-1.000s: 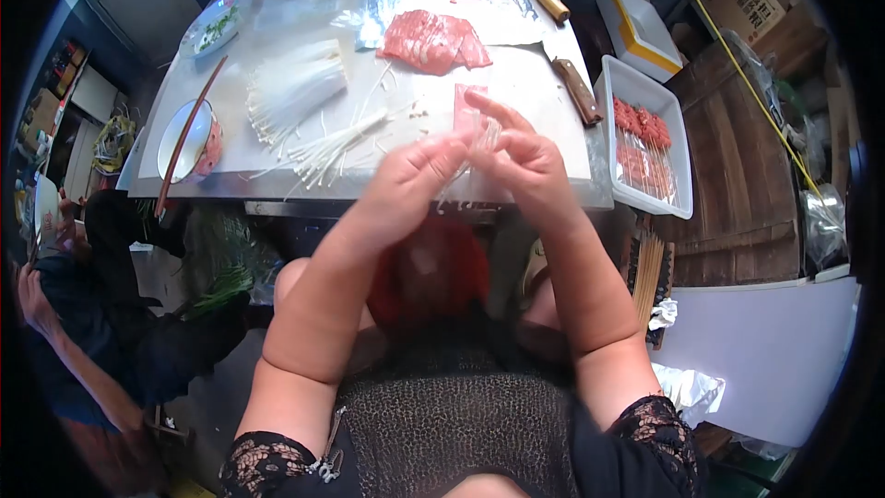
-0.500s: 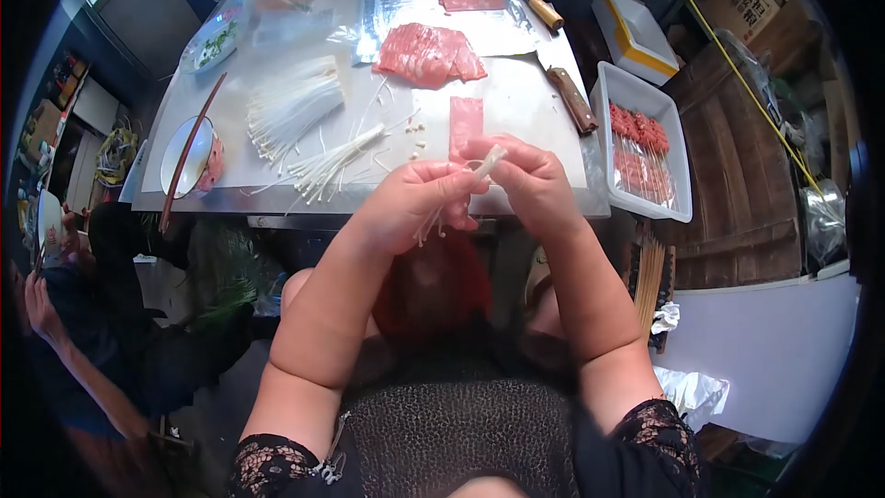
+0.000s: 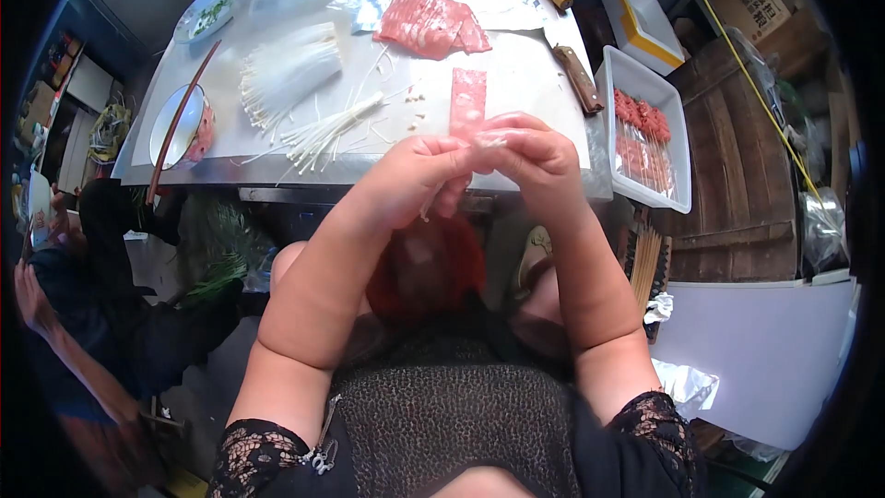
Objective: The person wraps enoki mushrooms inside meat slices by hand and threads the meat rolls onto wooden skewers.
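Note:
My left hand [image 3: 415,173] and my right hand [image 3: 537,159] meet at the table's front edge, both closed on a small bundle of enoki mushrooms [image 3: 493,142]. Fingers cover most of the bundle; a pale end shows at my right fingers and thin stems hang below the left. Just beyond my fingers lies a flat strip of sliced meat [image 3: 468,94], its near end hidden by the hands. Left of it are loose enoki stems [image 3: 336,127] and a larger enoki clump [image 3: 293,72]. Behind the strip is a pile of meat slices [image 3: 429,28].
A wooden-handled knife [image 3: 578,80] lies at the table's right side, near a white tray [image 3: 684,143] of meat skewers. On the left, a chopstick [image 3: 182,120] rests across a bowl [image 3: 166,136]. Another person's hand [image 3: 37,295] is at far left.
My right fingers have closed over the enoki bundle's end, which stuck up between my hands before. The whole view has shifted slightly, with the table now higher in it.

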A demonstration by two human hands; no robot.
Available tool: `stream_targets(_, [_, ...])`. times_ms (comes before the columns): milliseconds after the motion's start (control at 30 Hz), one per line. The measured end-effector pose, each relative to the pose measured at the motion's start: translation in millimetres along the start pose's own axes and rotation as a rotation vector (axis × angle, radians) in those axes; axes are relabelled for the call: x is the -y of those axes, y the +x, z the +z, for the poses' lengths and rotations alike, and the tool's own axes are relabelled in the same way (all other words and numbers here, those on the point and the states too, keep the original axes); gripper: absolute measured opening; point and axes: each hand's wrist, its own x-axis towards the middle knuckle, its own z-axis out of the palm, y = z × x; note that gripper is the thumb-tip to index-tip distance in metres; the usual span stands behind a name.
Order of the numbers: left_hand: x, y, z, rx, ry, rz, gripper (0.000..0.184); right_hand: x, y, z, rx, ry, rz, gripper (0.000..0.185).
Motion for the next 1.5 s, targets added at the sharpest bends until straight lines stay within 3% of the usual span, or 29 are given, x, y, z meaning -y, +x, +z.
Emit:
stream_targets(33, [-0.4,0.1,-4.5,0.002,0.015,-0.007,0.02,5.2,2.8,0.8,0.005,0.001,0.006,0.017])
stream_targets(100, [-2.3,-1.7,-8.0,0.005,-0.053,0.003,0.018,12.7,9.7,2.1,0.04,-0.792,-0.527,0.024])
stream_targets(267, [-6.8,-5.3,-13.5,0.02,-0.115,0.025,0.016,20.2,6.9,7.0,0.027,-1.074,-0.599,0.029])
stream_targets(367, [-12.3,-10.2,-5.6,0.0,0.134,0.021,0.019,22.8,4.2,4.8,0.048,-1.18,-0.539,0.027])
stream_targets(400, [-11.1,-11.8,-0.7,-0.034,0.348,0.11,0.019,22.9,3.3,3.8,0.063,-1.231,-0.505,0.026])
stream_targets(433, [-9.5,-11.9,3.4,-0.066,0.561,0.201,0.019,18.8,3.3,1.7,0.057,-1.235,-0.498,0.026])
stream_targets(467, [-6.0,-9.1,5.4,-0.059,0.563,0.197,0.019,10.9,4.0,-1.1,0.021,-1.222,-0.478,0.023])
stream_targets(533, [3.4,-1.3,6.8,-0.306,0.867,0.537,0.022,2.4,2.9,-1.9,-0.014,-1.212,-0.459,0.019])
stream_targets(600, [9.3,2.7,9.8,-0.343,0.734,0.586,0.021,-0.5,4.2,1.3,-0.162,-0.715,-0.222,0.011])
stream_targets(633, [10.0,3.4,10.5,-0.378,0.602,0.63,0.021,2.0,3.8,1.6,-0.161,-0.716,-0.225,0.011])
stream_targets(667, [8.3,2.9,10.6,-0.379,0.603,0.633,0.021,6.4,2.4,2.4,-0.139,-0.318,0.127,0.013])
stream_targets(700, [5.6,1.8,10.4,-0.302,0.428,0.5,0.023,8.9,2.0,2.5,-0.112,0.088,0.469,0.017])
stream_targets(733, [3.9,1.3,9.9,-0.224,0.255,0.366,0.025,7.2,2.1,-0.3,-0.114,0.088,0.467,0.017])
stream_targets(800, [3.5,0.5,7.1,-0.166,0.181,0.304,0.025,0.6,1.3,-7.3,0.006,0.258,0.585,0.019])
stream_targets(933, [3.1,2.9,12.9,-0.073,-0.086,0.17,0.028,-2.6,5.9,0.9,-0.043,0.274,0.504,0.021])
stream_targets(1000, [10.9,12.1,7.6,-0.067,-0.159,0.152,0.03,-1.5,11.7,9.6,-0.08,0.249,0.195,0.021])
stream_targets(1067, [11.9,19.3,2.5,-0.055,-0.231,0.137,0.032,-3.9,14.0,11.5,-0.099,0.233,0.151,0.019])
stream_targets(1167, [-2.7,21.1,4.0,-0.131,-0.145,0.07,0.029,-11.3,20.1,3.9,-0.12,0.104,0.052,0.018])
stream_targets(1267, [-13.5,28.9,-2.7,-0.255,0.029,0.232,0.033,-13.6,27.1,-3.6,-0.139,-0.171,-0.038,0.016])
stream_targets(1333, [-15.6,35.1,-9.8,-0.287,0.198,0.295,0.028,-13.4,30.5,-5.4,-0.097,-0.452,0.035,0.012])
stream_targets(1367, [-16.3,37.6,-10.6,-0.346,0.32,0.231,0.02,-16.2,31.6,-6.8,-0.096,-0.451,0.035,0.012])
stream_targets(1433, [-11.6,41.1,-12.9,-0.356,0.482,0.236,0.02,-23.6,32.5,-9.1,-0.042,-0.883,-0.122,0.01])
stream_targets(1500, [-11.6,42.1,-13.1,-0.384,0.699,0.223,0.021,-25.1,31.7,-7.9,-0.024,-0.923,-0.153,0.011])
